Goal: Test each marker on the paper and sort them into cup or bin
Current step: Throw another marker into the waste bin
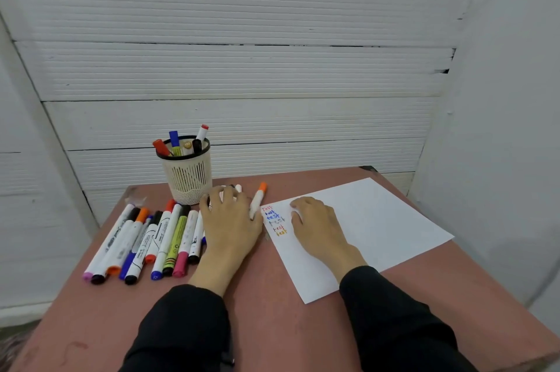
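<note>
I see a row of markers [145, 241] lying at the table's [272, 326] left, the mesh cup [188, 177] behind them holding several more. My left hand [230, 226] lies spread over loose markers beside an orange-capped marker [257, 200]. My right hand [315, 226] rests flat, fingers relaxed, on the paper [378, 226], beside the scribbled test words [274, 220].

Reddish table [439, 311] w/ paper [378, 220], mesh cup [188, 180], marker row [145, 241], orange-capped marker [258, 200].
</note>
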`<control>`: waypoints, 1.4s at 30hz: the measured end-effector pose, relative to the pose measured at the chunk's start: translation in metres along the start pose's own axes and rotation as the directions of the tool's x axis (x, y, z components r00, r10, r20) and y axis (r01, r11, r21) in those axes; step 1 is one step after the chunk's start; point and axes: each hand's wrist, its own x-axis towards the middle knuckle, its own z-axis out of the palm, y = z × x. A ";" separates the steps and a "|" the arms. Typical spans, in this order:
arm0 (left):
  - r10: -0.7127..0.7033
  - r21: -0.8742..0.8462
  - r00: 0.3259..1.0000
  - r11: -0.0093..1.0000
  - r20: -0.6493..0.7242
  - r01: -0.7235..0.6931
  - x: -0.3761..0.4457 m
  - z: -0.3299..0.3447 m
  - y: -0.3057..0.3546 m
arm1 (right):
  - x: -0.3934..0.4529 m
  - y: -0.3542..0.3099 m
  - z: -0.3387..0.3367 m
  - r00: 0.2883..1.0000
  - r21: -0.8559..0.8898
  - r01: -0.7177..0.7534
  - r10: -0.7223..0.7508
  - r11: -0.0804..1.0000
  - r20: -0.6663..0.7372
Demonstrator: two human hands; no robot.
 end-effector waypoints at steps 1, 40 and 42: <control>-0.029 -0.093 0.998 0.995 -0.057 0.023 0.001 -0.001 0.000 | 0.000 0.000 0.000 1.000 0.001 -0.002 0.002 1.000 0.002; 0.181 -0.018 0.982 0.984 0.048 -0.180 -0.001 -0.042 -0.002 | -0.006 -0.015 -0.010 0.881 0.032 0.378 -0.349 0.925 -0.319; 0.118 -0.079 0.991 0.990 0.055 -0.113 -0.001 -0.043 -0.004 | -0.009 -0.023 -0.008 0.864 0.018 0.433 -0.409 0.901 -0.294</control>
